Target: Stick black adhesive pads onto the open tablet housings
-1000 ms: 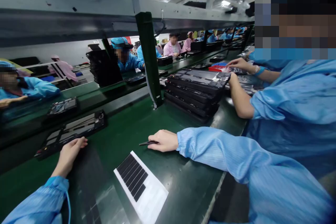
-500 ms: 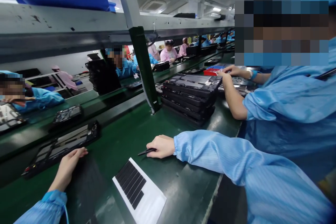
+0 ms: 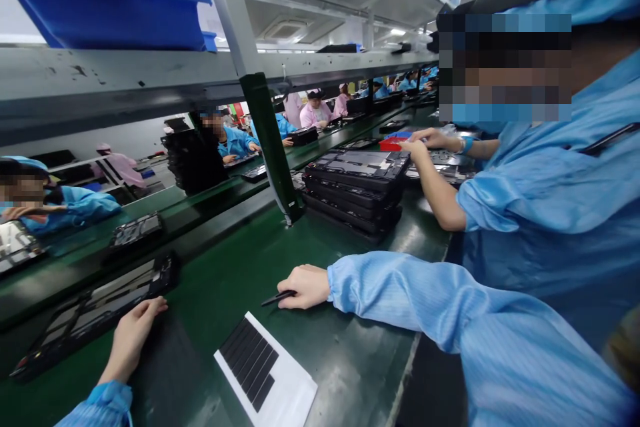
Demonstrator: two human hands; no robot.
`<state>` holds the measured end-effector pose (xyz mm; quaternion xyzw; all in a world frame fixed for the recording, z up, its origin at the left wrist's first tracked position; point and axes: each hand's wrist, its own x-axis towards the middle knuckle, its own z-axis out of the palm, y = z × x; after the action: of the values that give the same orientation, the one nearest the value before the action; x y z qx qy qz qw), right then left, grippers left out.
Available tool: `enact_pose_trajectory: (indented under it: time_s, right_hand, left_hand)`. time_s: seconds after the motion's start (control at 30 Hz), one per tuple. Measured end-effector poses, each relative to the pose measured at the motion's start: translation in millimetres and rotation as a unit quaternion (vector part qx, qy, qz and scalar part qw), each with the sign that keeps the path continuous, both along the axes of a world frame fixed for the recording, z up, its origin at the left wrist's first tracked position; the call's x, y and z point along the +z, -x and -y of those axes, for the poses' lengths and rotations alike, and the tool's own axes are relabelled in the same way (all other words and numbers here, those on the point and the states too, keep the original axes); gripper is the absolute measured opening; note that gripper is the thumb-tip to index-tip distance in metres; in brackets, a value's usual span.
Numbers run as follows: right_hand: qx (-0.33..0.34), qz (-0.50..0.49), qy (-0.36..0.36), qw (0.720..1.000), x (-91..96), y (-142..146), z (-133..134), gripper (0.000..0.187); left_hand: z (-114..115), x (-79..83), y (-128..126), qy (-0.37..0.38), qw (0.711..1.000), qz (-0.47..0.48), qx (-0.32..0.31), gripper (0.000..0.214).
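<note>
My left hand [image 3: 131,337] lies with fingers stretched out on the green bench, fingertips touching the near edge of a black device frame [image 3: 95,310] that rides on the conveyor belt. My right hand [image 3: 306,285] rests on the bench with its fingers closed around black tweezers [image 3: 278,297], whose tip points left. Between my arms lies a white sheet with black strips [image 3: 265,370]. Both arms wear blue sleeves.
A stack of black device frames [image 3: 357,190] stands beyond my right hand. A co-worker in blue [image 3: 540,193] sits close on the right, arm over that stack. A green post [image 3: 273,147] carries a shelf with a blue bin [image 3: 105,7]. More workers sit across the belt.
The black device frame has slid left along the belt under my left hand's fingertips. The view has tilted upward, showing more of the shelf. My right hand has barely moved.
</note>
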<state>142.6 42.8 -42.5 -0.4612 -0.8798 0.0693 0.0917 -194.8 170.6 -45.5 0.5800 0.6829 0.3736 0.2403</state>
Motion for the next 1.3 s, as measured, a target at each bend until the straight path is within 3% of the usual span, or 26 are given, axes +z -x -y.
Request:
enact_pose_trajectory:
  time_s: [0.43, 0.9, 1.03, 1.1, 1.3]
  right_hand:
    - [-0.003, 0.008, 0.003, 1.0, 1.4, 0, 0, 0.029]
    - [0.006, -0.009, 0.0, 1.0, -2.5, -2, -2, 0.028]
    - [0.03, -0.027, -0.011, 0.999, -2.6, -2, 1, 0.025]
    - [0.02, -0.039, -0.002, 0.999, -5.9, -4, 2, 0.024]
    - [0.051, -0.089, 0.023, 0.994, -35.4, -8, -12, 0.035]
  left_hand:
    - [-3, -2.7, 1, 0.002, 1.0, -0.002, -0.008, 0.023]
    - [4, 5.0, -7, 0.004, 1.0, -0.007, -0.011, 0.02]
    - [16, 7.8, -18, 0.001, 0.999, -0.021, -0.048, 0.022]
    - [20, 7.1, -22, 0.008, 0.998, -0.027, -0.064, 0.026]
    - [26, 3.2, -24, 0.005, 1.0, -0.023, -0.011, 0.027]
